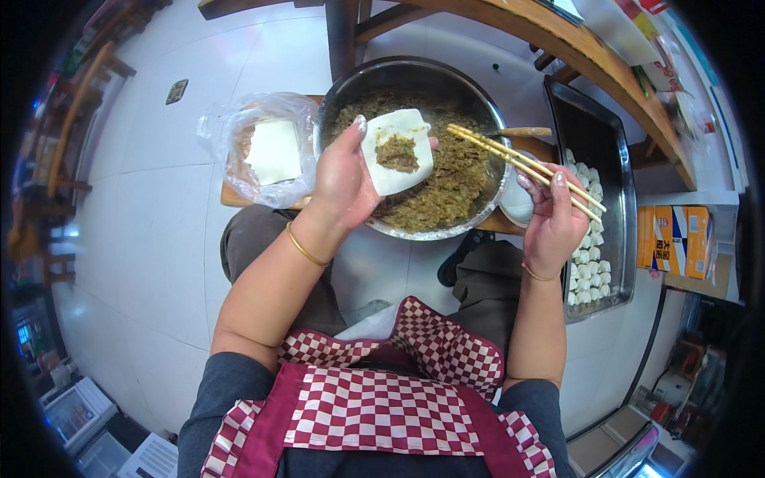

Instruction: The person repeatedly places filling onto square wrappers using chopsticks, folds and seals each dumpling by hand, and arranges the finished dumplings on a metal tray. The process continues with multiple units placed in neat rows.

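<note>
My left hand [346, 173] holds a square dough wrapper [385, 179] flat over a large metal bowl [412, 234]. A dab of minced filling [397, 153] lies on the wrapper's middle. In my right hand [556, 206] is a pair of wooden chopsticks [508, 154], their tips above the bowl's right side. Brown-green filling mixture [460, 191] spreads inside the bowl. To the left, a stack of wrappers [276, 152] sits in a clear plastic bag [224, 131]. Rows of folded dumplings [588, 269] rest in a dark metal tray [624, 239] on the right.
A wooden handle [526, 132] juts over the bowl's right rim. Beside it stands a small pale container [517, 203], partly behind my right hand. The bowl and bag rest on a wooden bench [234, 196]. A wooden table [574, 39] borders the far side; an orange carton [675, 239] is at right.
</note>
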`<act>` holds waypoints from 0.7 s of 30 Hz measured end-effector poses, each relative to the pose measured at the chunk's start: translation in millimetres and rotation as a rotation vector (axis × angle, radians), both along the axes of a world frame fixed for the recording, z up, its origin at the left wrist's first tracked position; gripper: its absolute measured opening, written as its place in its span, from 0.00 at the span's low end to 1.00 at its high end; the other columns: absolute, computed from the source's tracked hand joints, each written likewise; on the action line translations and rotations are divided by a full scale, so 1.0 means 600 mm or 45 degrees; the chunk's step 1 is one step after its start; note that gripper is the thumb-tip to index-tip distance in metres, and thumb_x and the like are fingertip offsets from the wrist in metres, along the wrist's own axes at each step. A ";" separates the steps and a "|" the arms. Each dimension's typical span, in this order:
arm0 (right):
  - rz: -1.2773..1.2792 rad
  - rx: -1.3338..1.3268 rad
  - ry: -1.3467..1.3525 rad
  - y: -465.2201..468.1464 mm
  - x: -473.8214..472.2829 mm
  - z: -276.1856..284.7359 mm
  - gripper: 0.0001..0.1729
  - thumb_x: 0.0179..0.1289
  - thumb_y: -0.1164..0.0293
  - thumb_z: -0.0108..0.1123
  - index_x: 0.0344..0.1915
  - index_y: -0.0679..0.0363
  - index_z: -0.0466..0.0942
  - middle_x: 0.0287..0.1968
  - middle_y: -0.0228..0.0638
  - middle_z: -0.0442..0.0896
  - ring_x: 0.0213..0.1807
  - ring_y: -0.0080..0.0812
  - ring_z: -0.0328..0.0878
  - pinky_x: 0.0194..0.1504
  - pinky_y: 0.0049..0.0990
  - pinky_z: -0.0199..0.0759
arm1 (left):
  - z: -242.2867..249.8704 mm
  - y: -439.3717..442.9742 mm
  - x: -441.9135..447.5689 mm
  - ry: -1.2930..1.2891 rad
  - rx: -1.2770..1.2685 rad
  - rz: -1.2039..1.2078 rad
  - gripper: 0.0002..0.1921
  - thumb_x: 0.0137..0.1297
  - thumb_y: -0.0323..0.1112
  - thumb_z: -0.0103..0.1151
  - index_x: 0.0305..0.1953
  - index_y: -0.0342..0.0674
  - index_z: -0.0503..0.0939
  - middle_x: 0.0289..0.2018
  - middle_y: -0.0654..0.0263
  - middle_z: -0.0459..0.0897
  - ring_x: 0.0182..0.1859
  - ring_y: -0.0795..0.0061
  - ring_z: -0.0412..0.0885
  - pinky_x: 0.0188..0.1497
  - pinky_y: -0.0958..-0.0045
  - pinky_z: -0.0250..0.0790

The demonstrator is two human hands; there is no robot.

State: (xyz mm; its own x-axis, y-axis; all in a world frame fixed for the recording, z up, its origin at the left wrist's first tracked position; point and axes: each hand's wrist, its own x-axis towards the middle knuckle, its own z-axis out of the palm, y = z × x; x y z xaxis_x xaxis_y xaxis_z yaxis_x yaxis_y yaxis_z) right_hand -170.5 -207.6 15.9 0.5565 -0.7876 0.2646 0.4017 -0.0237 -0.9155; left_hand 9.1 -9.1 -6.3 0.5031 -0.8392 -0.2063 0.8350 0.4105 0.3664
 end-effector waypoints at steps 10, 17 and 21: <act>0.060 -0.044 0.031 0.007 0.002 0.005 0.11 0.79 0.76 0.52 0.51 0.74 0.76 0.49 0.51 0.84 0.48 0.40 0.87 0.50 0.36 0.89 | -0.003 -0.003 -0.005 0.045 -0.001 -0.059 0.33 0.84 0.50 0.25 0.72 0.23 0.60 0.67 0.34 0.70 0.69 0.40 0.73 0.72 0.47 0.67; 0.149 -0.878 0.369 0.017 0.005 0.018 0.10 0.74 0.79 0.58 0.50 0.70 0.81 0.51 0.45 0.86 0.50 0.36 0.86 0.55 0.37 0.83 | -0.003 -0.002 0.001 0.047 -0.016 -0.039 0.32 0.84 0.48 0.26 0.71 0.23 0.61 0.66 0.33 0.71 0.69 0.40 0.73 0.72 0.46 0.67; 0.636 -1.405 0.718 0.044 0.014 0.009 0.22 0.56 0.89 0.60 0.49 0.59 0.84 0.53 0.45 0.86 0.54 0.47 0.84 0.59 0.35 0.79 | -0.001 -0.006 0.001 0.003 0.032 0.001 0.31 0.84 0.47 0.29 0.71 0.24 0.61 0.67 0.34 0.71 0.69 0.41 0.72 0.73 0.45 0.66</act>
